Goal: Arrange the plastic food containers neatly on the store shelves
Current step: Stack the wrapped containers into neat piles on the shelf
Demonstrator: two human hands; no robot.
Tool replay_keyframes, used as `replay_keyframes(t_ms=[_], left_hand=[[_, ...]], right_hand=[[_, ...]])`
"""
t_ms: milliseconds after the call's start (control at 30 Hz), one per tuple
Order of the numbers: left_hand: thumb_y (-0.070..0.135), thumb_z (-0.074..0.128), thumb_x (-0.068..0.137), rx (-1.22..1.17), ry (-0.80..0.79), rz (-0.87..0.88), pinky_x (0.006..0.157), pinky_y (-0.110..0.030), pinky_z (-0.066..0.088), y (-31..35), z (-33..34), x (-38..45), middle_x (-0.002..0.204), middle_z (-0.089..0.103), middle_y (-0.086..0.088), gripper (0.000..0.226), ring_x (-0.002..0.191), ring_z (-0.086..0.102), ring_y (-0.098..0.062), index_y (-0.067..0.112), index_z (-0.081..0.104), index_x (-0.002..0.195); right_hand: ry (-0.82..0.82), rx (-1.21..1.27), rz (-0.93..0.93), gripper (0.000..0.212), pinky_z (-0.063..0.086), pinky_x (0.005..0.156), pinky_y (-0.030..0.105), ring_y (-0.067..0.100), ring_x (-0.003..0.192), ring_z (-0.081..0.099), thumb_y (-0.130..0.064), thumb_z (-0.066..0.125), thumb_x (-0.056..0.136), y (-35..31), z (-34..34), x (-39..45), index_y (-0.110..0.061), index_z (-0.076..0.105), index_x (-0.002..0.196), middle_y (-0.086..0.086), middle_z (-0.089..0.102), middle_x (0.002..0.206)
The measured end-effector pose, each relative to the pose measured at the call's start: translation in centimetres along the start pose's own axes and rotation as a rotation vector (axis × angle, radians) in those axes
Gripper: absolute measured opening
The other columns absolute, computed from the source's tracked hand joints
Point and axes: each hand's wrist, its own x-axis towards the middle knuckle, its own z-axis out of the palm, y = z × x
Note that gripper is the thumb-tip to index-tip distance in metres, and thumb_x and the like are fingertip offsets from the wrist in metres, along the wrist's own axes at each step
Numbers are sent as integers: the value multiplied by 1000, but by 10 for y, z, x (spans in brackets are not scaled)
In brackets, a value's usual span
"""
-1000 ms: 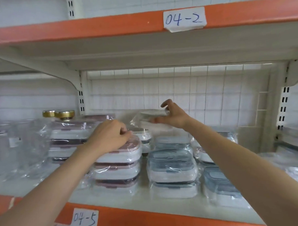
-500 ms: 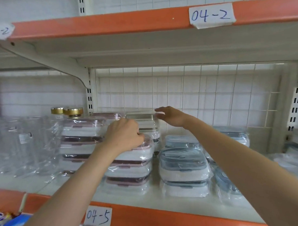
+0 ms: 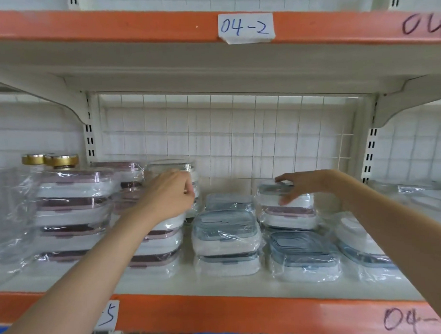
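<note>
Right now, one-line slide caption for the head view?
Right hand grips a wrapped blue-lidded plastic container atop a stack; left hand steadies pink-lidded containers.

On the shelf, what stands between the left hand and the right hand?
In the head view, a stack of wrapped blue-lidded containers stands between the left hand and the right hand, lower than both; behind it the white wire grid shows.

The right hand [image 3: 299, 185] has moved from the rear stack to grip a blue-lidded container [image 3: 283, 196] farther right
</note>
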Motion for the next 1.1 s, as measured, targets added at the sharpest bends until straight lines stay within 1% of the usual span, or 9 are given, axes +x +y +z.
replay_keyframes(t_ms=[133, 200, 300, 433, 567, 633, 867, 933, 1100], left_hand=[[21, 58, 84, -71, -20, 103, 79, -28, 39, 13, 7, -1, 94, 58, 9, 6, 94, 54, -13, 24, 62, 88], [23, 58, 85, -71, -53, 144, 80, -28, 42, 17, 9, -2, 99, 61, 7, 8, 96, 56, -12, 25, 63, 91], [27, 57, 87, -53, -102, 155, 85, -28, 44, 24, 11, -3, 106, 62, 7, 12, 101, 56, -12, 25, 63, 97], [33, 57, 89, 12, -169, 146, 92, -36, 46, 31, 13, -5, 113, 59, 6, 16, 105, 54, -12, 26, 61, 103], [40, 58, 90, 58, -209, 154, 92, -35, 45, 30, 14, -9, 112, 61, 4, 25, 105, 55, -13, 24, 62, 109], [47, 57, 89, 67, -225, 173, 94, -32, 42, 34, 19, -9, 116, 59, 5, 35, 110, 52, -14, 22, 61, 115], [73, 54, 75, -15, -357, 220, 99, -37, 42, 76, 46, 0, 122, 57, 6, 70, 116, 50, -16, 20, 59, 121], [67, 63, 74, -3, -356, 231, 96, -35, 44, 80, 51, 1, 118, 58, 3, 64, 112, 52, -17, 18, 60, 116], [53, 72, 75, -67, -329, 220, 97, -24, 35, 75, 55, -4, 134, 50, 8, 70, 124, 43, -12, 24, 48, 134]], right_hand=[[172, 4, -54, 77, 34, 104, 39, 24, 117, 41, -44, 78, 70, 3, -6, 4, -31, 37, 135, 5, 40, 134], [267, 98, -101, 68, 35, 103, 44, 26, 116, 41, -49, 77, 69, -7, -15, 6, -37, 41, 126, 4, 42, 128], [287, 198, -222, 60, 38, 100, 42, 24, 112, 45, -50, 76, 69, -41, -6, 16, -37, 44, 118, 2, 47, 124], [223, 125, -324, 66, 35, 105, 38, 25, 122, 42, -51, 72, 75, -80, 34, 38, -29, 44, 131, 4, 45, 137], [72, 71, -278, 78, 16, 116, 48, 25, 142, 17, -62, 59, 80, -66, 27, 33, -40, 24, 146, -3, 15, 157], [18, 159, -227, 85, 11, 116, 44, 21, 144, 12, -62, 60, 78, -42, 16, 21, -38, 17, 148, -6, 8, 158], [-31, 16, -13, 86, 27, 111, 37, 23, 132, 37, -49, 71, 78, 31, 26, 1, -25, 25, 147, 2, 32, 150], [-27, -68, -17, 90, 32, 109, 40, 25, 123, 43, -52, 72, 74, 38, 35, 3, -23, 25, 145, 4, 37, 144], [177, -112, -79, 88, 41, 102, 42, 23, 107, 45, -54, 77, 65, 39, 28, 1, -20, 37, 135, 6, 42, 128]])
